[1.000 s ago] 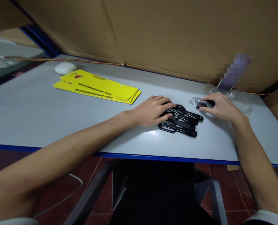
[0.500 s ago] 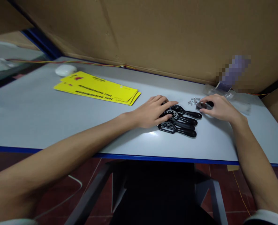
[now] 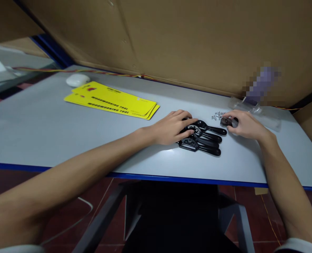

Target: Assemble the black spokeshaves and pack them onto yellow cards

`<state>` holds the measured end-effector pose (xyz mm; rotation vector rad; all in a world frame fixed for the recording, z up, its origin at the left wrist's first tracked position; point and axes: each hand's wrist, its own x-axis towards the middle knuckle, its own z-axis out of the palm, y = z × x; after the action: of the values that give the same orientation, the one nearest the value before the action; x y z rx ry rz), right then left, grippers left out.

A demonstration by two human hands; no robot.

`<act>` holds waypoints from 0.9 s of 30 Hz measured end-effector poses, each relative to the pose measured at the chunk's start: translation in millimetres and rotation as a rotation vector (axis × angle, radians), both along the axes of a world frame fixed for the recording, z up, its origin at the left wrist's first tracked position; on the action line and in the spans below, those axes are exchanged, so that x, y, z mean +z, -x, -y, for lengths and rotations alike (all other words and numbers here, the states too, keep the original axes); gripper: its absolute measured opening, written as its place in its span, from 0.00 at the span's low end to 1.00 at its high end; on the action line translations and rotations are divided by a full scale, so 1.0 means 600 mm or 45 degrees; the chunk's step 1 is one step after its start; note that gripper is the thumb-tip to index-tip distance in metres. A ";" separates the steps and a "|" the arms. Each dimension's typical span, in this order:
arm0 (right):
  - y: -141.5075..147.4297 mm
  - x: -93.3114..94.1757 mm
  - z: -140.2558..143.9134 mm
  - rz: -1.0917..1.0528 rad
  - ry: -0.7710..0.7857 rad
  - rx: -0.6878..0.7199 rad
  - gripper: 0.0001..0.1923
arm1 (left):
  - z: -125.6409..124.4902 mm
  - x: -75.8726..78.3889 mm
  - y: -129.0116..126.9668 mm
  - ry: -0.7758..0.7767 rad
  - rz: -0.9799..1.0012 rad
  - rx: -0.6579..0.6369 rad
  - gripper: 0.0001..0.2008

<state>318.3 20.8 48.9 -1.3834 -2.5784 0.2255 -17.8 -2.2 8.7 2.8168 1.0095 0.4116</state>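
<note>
Right of the frame's middle, the black tools [image 3: 212,136] lie side by side on the surface [image 3: 53,133], handles pointing right; grouping them looks done. The left hand [image 3: 173,128] rests spread over their heads, hiding part of them, so I cannot tell whether each is complete. At centre right, the right hand [image 3: 247,124] appears to pinch small dark pieces [image 3: 226,122] between thumb and fingers, apart from the tools. Silvery screws [image 3: 219,114] lie loose just beyond those fingers, so they and the dark pieces look not yet joined to anything. At upper left of centre, the yellow cards [image 3: 113,102] lie overlapped, well apart from the tools, apparently unused so far.
</note>
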 end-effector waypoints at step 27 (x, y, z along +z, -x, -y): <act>-0.008 -0.003 0.001 0.008 -0.041 0.016 0.22 | -0.004 -0.010 -0.003 0.012 -0.006 -0.038 0.32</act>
<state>323.0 20.3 47.1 -1.3594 -2.5843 0.1810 -16.2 0.1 2.7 2.8218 0.9665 0.3962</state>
